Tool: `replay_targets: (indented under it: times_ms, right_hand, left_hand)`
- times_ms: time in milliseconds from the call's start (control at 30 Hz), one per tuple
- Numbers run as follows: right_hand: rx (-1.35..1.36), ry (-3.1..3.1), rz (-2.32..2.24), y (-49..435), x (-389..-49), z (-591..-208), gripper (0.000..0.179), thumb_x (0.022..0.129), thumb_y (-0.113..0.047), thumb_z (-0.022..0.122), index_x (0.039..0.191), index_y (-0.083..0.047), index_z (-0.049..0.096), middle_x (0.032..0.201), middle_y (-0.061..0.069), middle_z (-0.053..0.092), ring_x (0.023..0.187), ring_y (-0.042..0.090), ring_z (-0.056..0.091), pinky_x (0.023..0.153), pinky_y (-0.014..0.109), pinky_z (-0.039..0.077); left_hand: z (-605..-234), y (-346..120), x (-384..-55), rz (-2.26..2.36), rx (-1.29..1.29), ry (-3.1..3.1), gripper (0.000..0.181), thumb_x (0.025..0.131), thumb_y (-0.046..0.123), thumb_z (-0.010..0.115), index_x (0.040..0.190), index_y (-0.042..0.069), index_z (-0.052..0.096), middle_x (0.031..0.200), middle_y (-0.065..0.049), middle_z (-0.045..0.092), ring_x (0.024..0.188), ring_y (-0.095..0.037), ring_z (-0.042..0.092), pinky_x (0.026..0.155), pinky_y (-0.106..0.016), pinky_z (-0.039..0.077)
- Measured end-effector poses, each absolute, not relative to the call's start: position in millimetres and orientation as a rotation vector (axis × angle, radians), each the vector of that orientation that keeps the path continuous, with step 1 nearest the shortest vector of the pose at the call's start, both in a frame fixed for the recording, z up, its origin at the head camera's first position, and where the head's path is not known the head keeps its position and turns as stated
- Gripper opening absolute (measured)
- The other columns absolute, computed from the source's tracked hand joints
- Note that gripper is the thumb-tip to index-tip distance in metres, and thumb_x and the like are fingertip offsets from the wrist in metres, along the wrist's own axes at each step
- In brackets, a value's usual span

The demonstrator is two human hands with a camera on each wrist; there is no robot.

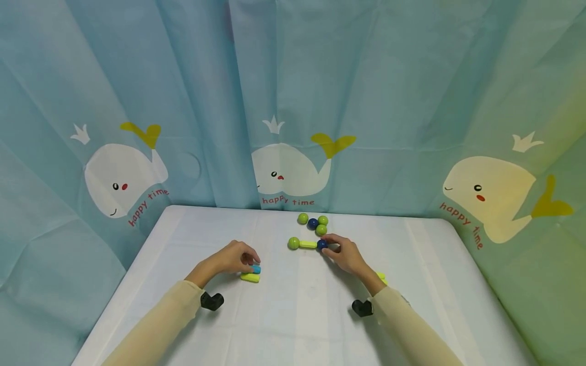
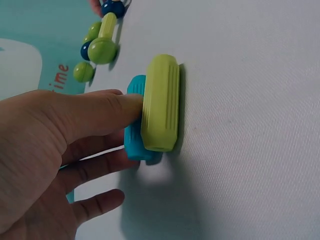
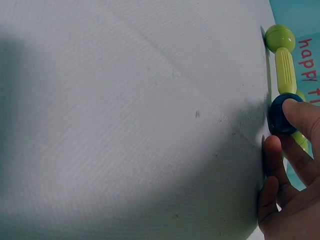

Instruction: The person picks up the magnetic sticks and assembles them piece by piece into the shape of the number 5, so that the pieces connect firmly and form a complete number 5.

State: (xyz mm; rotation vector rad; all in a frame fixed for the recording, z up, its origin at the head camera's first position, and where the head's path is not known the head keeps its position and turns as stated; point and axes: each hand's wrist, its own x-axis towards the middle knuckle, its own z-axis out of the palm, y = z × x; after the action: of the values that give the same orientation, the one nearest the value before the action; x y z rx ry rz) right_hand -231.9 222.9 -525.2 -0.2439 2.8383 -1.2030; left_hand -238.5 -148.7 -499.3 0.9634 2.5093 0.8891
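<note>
My left hand (image 1: 234, 257) pinches a light blue rod (image 2: 134, 131) between thumb and fingers, low at the table. Right beside that rod lies a yellow-green ridged rod (image 2: 161, 102). My right hand (image 1: 346, 254) holds a dark blue ball (image 3: 283, 114) between thumb and fingers. The ball sits at one end of another yellow-green rod (image 3: 285, 70), whose far end carries a green ball (image 3: 280, 38). Together they form a straight piece lying across the table, with the green end to the left.
Behind the joined piece are a dark blue ball (image 1: 313, 223) and several green balls, one (image 1: 302, 218) a little apart on the left. Yellow-green pieces (image 1: 382, 277) show partly behind my right wrist. A curtain with whales (image 1: 293, 170) hangs behind the white table (image 1: 293, 315).
</note>
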Motion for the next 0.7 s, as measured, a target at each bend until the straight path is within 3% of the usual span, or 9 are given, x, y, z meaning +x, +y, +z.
replay_targets:
  times_ms: [433,700]
  right_hand:
    - [-0.287,2.846,-1.207,223.9,-230.6,-523.9,0.037,0.097,-0.014,0.072,0.133,-0.009,0.065,0.128,0.013,0.069,0.095,0.023,0.068,0.08,0.039,0.057]
    - [-0.31,2.852,-1.201,224.5,-230.4,-525.7,0.036,0.097,-0.013,0.072,0.132,-0.008,0.066,0.128,0.014,0.069,0.092,0.022,0.067,0.076,0.035,0.056]
  left_hand:
    - [-501.1,-142.5,-240.2,0.884,0.966,2.478,0.009,0.088,0.005,0.08,0.096,0.009,0.079,0.082,0.01,0.068,0.074,-0.007,0.059,0.068,-0.025,0.053]
    - [-502.5,-141.9,-240.4,0.891,0.951,2.491,0.009,0.088,0.003,0.078,0.094,0.009,0.078,0.082,0.008,0.068,0.075,-0.009,0.06,0.069,-0.027,0.053]
